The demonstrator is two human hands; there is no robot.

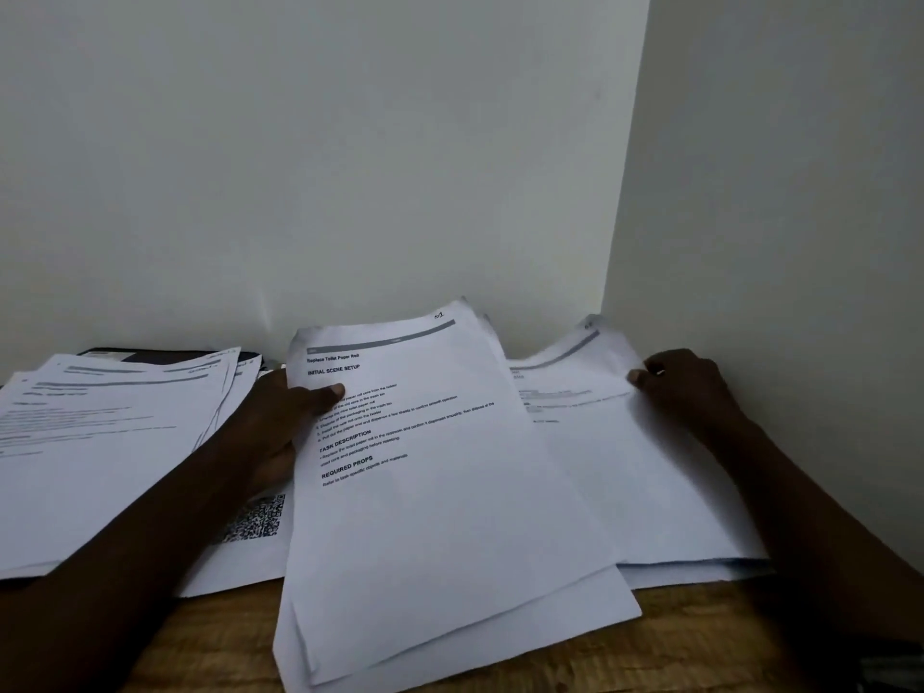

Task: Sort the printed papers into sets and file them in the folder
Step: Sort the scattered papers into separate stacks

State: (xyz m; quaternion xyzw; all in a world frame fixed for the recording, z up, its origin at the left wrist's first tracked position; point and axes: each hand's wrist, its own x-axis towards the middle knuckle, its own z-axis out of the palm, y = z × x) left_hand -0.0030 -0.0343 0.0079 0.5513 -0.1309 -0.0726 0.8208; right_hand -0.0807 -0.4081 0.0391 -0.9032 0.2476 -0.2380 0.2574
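Observation:
A small set of printed sheets (pixel 440 492) headed "Replace Toilet Paper Roll" is tilted up in the middle; my left hand (pixel 280 427) grips its left edge, thumb on the print. To the right lies another pile of sheets (pixel 645 482); my right hand (pixel 690 392) pinches the upper right corner of its top sheet, which is lifted. A fanned pile of printed papers (pixel 105 442) lies at the left. Behind that pile, a dark folder (pixel 150 353) shows only its far edge. A sheet with a QR code (pixel 255 520) lies under my left wrist.
The papers lie on a wooden table (pixel 700 637) set into a corner of pale walls (pixel 350 167). The right wall (pixel 780 242) stands close behind my right hand. A dark object (pixel 895 667) sits at the lower right edge.

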